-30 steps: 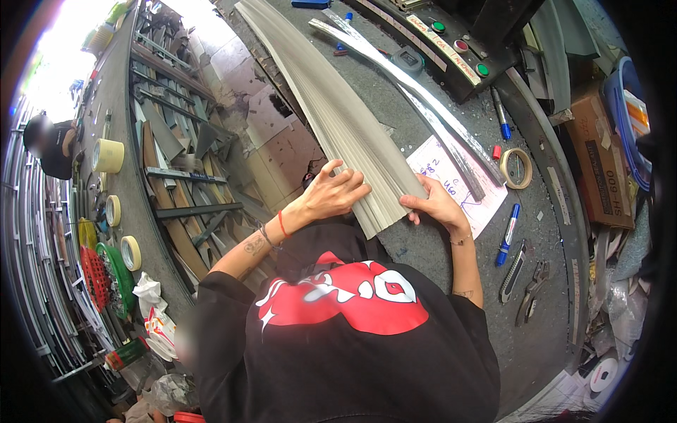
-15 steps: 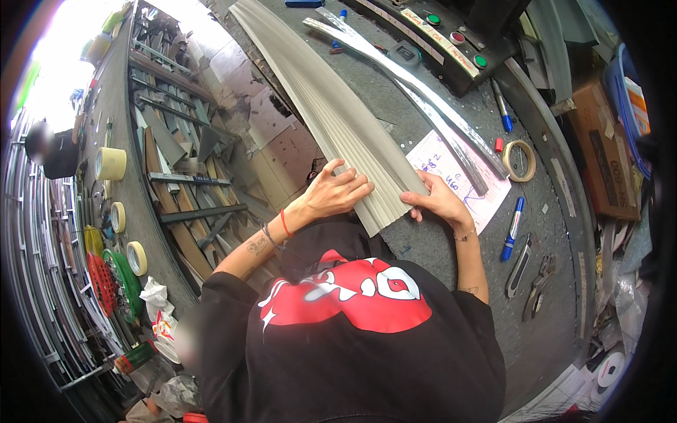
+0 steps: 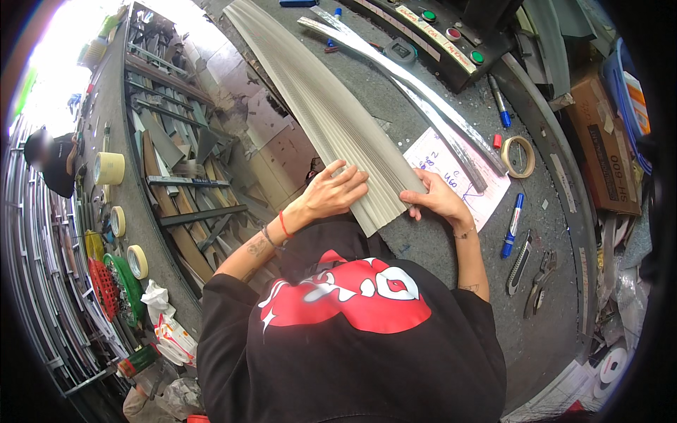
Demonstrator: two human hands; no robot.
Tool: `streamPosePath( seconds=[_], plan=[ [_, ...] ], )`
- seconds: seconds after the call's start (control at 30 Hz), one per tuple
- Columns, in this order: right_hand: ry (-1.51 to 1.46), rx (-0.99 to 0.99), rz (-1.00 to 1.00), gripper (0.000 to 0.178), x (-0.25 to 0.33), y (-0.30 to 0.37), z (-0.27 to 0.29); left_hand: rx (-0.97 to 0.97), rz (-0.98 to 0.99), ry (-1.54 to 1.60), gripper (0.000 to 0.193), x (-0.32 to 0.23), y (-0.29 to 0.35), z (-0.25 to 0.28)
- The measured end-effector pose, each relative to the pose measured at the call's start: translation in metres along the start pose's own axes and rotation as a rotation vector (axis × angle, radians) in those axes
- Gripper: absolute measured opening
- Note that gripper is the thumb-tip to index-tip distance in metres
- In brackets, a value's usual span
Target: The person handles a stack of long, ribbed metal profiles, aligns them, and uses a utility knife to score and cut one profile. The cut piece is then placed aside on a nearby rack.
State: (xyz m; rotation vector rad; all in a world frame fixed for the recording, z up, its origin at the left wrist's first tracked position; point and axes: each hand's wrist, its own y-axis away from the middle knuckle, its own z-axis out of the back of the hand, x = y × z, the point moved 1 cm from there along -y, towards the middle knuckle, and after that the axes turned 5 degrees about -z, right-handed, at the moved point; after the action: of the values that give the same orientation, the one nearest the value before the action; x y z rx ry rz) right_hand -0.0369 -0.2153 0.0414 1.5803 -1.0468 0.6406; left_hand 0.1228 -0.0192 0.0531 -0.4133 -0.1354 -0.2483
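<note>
- My left hand (image 3: 337, 192) lay flat, fingers spread, on the near end of a stack of thin grey strips (image 3: 331, 116); no closed grip there.
- My right hand (image 3: 438, 201) pressed the stack's right corner, fingers loosely curled at its edge.
- The stack, long, finely ribbed along its layered edges, ran away across the speckled grey surface (image 3: 437, 247).
- Beside it lay a written sheet of paper (image 3: 455, 166), a tape roll (image 3: 517, 156) and a blue marker (image 3: 512, 225).

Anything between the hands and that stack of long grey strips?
Nothing visible. The left hand lies flat on the near end of the stack of grey strips, and the right hand touches its right edge, over the sheet of paper.
</note>
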Motion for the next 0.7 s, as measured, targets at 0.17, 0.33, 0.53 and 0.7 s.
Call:
streamPosePath(
  seconds=[0.17, 0.33, 0.53, 0.7],
  plan=[
    [0.008, 0.003, 0.008, 0.047, 0.003, -0.001, -0.002, 0.011, -0.001, -0.03, 0.027, 0.0, 0.006, 0.002],
    [0.011, -0.042, 0.017, 0.039, 0.006, 0.005, -0.006, -0.031, 0.026, -0.09, 0.032, -0.003, 0.012, 0.002],
    [0.023, -0.043, 0.028, 0.037, 0.005, 0.005, -0.008, 0.029, 0.003, -0.011, 0.036, 0.003, 0.01, 0.001],
    [0.015, -0.133, 0.044, 0.036, -0.002, 0.01, -0.007, -0.01, -0.022, 0.09, 0.037, 0.006, 0.005, -0.006]
  ],
)
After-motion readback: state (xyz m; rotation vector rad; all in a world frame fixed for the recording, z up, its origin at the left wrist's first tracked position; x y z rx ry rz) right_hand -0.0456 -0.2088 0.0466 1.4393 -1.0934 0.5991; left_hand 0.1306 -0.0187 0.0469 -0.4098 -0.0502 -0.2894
